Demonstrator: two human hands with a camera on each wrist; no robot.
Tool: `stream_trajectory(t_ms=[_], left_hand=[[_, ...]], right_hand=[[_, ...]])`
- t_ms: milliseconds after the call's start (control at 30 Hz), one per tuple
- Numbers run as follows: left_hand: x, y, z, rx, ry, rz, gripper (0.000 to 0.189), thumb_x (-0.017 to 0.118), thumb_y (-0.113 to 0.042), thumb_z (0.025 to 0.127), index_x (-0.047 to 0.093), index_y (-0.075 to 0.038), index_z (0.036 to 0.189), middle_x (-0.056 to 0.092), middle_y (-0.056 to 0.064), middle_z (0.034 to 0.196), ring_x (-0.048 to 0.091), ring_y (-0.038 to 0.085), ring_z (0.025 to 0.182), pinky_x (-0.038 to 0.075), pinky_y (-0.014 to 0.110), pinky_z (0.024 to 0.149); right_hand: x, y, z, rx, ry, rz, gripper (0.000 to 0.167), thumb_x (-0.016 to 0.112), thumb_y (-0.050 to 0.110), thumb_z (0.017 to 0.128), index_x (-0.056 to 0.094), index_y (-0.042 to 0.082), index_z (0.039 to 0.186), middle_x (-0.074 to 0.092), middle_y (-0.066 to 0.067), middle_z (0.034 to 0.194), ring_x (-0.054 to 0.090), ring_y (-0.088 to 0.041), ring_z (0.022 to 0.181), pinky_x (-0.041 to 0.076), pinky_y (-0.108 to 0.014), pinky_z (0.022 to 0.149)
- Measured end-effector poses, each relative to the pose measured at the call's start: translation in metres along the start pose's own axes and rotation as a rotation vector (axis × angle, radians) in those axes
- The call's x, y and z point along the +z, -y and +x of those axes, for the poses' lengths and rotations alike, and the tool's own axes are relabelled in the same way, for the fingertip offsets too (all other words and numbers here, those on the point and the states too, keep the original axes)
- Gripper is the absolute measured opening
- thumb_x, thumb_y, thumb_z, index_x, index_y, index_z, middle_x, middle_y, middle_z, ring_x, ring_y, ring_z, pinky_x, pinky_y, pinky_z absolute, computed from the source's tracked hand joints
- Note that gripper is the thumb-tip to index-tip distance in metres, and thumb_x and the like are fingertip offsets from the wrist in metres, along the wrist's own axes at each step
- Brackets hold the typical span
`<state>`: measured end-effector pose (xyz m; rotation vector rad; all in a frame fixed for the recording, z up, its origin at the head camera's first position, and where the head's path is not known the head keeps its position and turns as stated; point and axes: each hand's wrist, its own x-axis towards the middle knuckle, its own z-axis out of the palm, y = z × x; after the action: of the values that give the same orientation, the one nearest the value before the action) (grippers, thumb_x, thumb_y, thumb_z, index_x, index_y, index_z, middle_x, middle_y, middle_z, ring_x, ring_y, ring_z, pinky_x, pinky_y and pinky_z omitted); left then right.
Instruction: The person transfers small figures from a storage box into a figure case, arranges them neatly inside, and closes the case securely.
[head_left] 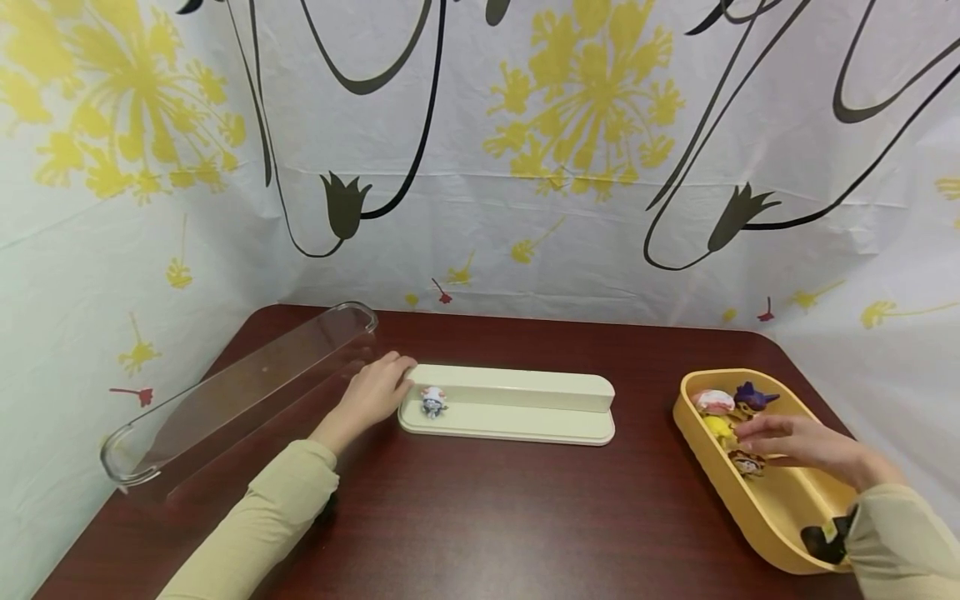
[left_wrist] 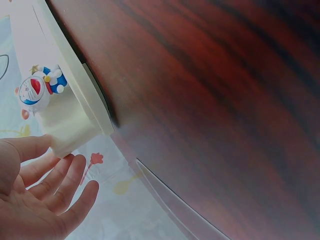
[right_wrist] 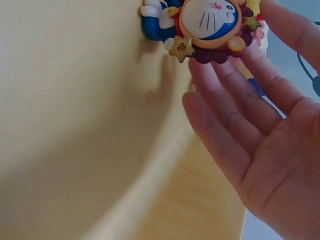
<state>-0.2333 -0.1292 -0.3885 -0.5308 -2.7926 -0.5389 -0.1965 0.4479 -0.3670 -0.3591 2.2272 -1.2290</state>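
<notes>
My left hand [head_left: 375, 387] rests at the left end of a cream stepped display stand [head_left: 525, 421]. In the left wrist view, its thumb and fingertips touch the end of the raised step. A small figurine with a white head and blue body [head_left: 432, 402] stands on the lower level near that end. My right hand [head_left: 806, 446] reaches into a yellow tray [head_left: 720, 500], fingertips right at a yellow figurine [head_left: 718, 429]. Close to those fingers, a brown-maned cat figurine [right_wrist: 207, 25] with a star lies in the tray. Beside them are a pink-and-white figurine [head_left: 712, 402] and a purple-hooded figurine [head_left: 752, 398].
A long clear plastic cover [head_left: 247, 383] stands at the left of the dark red-brown table [head_left: 480, 517], beyond my left forearm. A white patterned curtain [head_left: 480, 275] hangs behind the table and along both sides. The tray occupies the right edge.
</notes>
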Motion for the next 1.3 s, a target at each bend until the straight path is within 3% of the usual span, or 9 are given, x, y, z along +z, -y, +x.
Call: stream_trajectory(t_ms=[533, 833, 967, 1300], left_hand=[[0.000, 0.000, 0.000, 0.003, -0.005, 0.003, 0.024, 0.061, -0.012, 0.081, 0.060, -0.006, 0.105, 0.055, 0.008, 0.092, 0.056, 0.027, 0.077, 0.044, 0.042, 0.061], [0.000, 0.001, 0.000, 0.003, -0.010, 0.003, 0.024, 0.061, -0.012, 0.081, 0.061, -0.007, 0.104, 0.055, 0.007, 0.091, 0.056, 0.027, 0.075, 0.044, 0.042, 0.060], [0.000, 0.001, 0.000, 0.003, -0.013, 0.001, 0.024, 0.061, -0.012, 0.081, 0.061, -0.007, 0.104, 0.055, 0.007, 0.091, 0.056, 0.027, 0.075, 0.044, 0.043, 0.060], [0.000, 0.001, 0.000, 0.003, -0.012, 0.000, 0.024, 0.061, -0.012, 0.081, 0.061, -0.007, 0.104, 0.055, 0.007, 0.091, 0.056, 0.027, 0.075, 0.044, 0.042, 0.060]], right_hand=[[0.004, -0.005, 0.003, -0.021, 0.115, 0.162, 0.034, 0.046, 0.003, 0.089, 0.038, -0.020, 0.112, 0.056, -0.011, 0.106, 0.057, -0.017, 0.092, 0.045, -0.030, 0.077], [0.004, -0.011, 0.004, -0.035, 0.154, 0.187, 0.024, 0.044, 0.000, 0.089, 0.050, -0.008, 0.111, 0.057, -0.007, 0.102, 0.057, -0.014, 0.090, 0.045, -0.031, 0.076], [0.004, -0.012, 0.005, -0.033, 0.142, 0.160, 0.023, 0.044, 0.001, 0.089, 0.051, -0.005, 0.111, 0.057, -0.005, 0.101, 0.057, -0.014, 0.088, 0.046, -0.031, 0.075], [0.005, -0.009, 0.005, 0.011, 0.088, 0.107, 0.029, 0.047, 0.004, 0.088, 0.046, -0.015, 0.110, 0.059, -0.008, 0.099, 0.058, -0.017, 0.086, 0.046, -0.031, 0.073]])
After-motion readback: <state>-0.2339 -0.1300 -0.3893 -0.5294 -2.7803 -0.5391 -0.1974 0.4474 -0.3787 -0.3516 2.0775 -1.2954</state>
